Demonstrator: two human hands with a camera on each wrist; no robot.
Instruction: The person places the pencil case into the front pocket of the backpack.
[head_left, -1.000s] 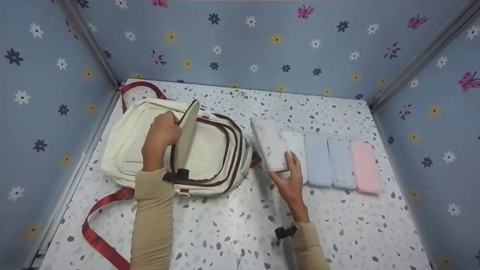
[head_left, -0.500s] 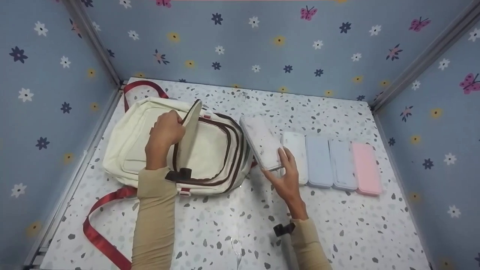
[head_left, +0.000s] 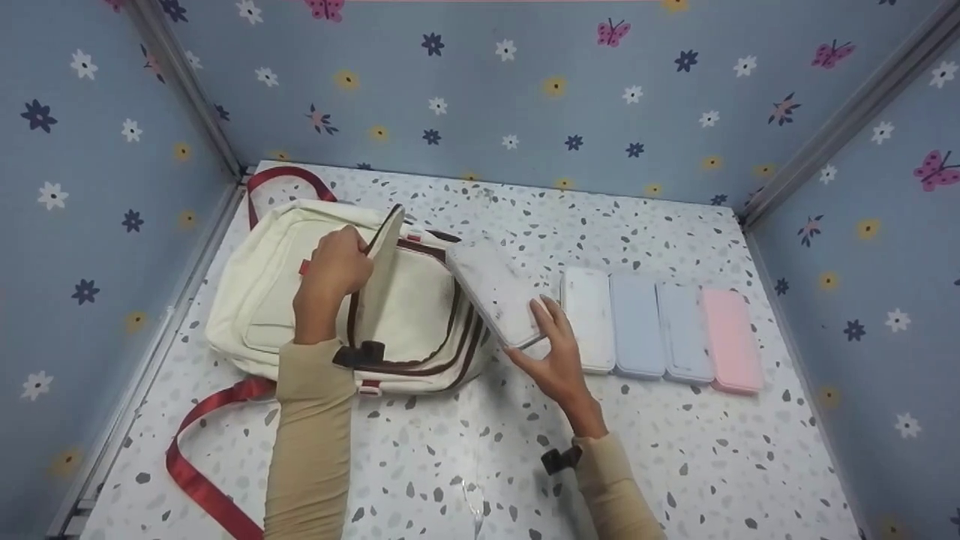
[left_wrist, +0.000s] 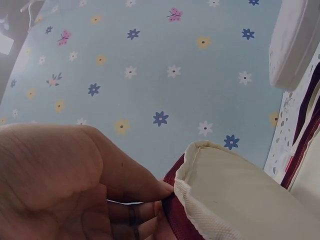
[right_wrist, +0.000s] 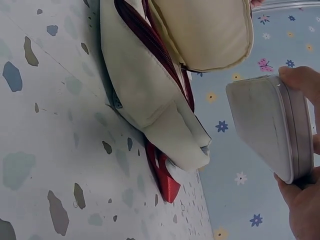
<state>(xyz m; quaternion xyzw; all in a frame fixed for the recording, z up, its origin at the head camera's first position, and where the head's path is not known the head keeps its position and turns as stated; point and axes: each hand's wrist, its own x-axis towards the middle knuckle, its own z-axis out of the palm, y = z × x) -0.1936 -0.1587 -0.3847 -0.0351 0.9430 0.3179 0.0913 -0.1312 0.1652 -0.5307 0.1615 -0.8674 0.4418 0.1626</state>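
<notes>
A cream backpack with dark red zipper edging lies on the table, its front pocket unzipped. My left hand pinches the edge of the pocket flap between thumb and fingers and keeps it raised. In the right wrist view the flap stands up from the bag. My right hand grips one end of a whitish, speckled oblong case, thumb on one side and fingers on the other. The case is tilted, and its far end overlaps the backpack's right side in the head view. A seam runs round the case.
Right of the held case, a row of similar cases lies side by side: a white one, two light blue ones and a pink one. A red strap trails from the bag toward the front. Flower-patterned panels enclose the table.
My right hand has carried the whitish case leftward, from beside the row to over the backpack's right edge. My left hand still holds the flap up, almost unmoved.
</notes>
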